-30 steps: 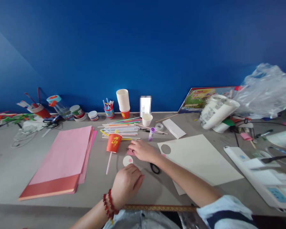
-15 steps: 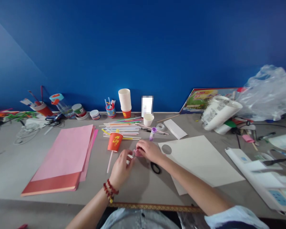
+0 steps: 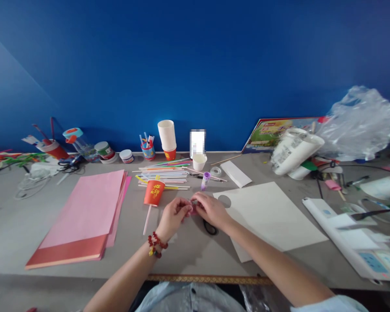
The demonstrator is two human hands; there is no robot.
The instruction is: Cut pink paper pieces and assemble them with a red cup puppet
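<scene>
Small pink paper piece, pinched between left hand and right hand, both grips clamped on it, just right of orange cup, grey cluttered surface, blue wall.

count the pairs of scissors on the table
2. The black-handled scissors lie on the grey table, partly under the right hand; another dark-handled pair lies far left by the jars. More may hide in the clutter.
</scene>
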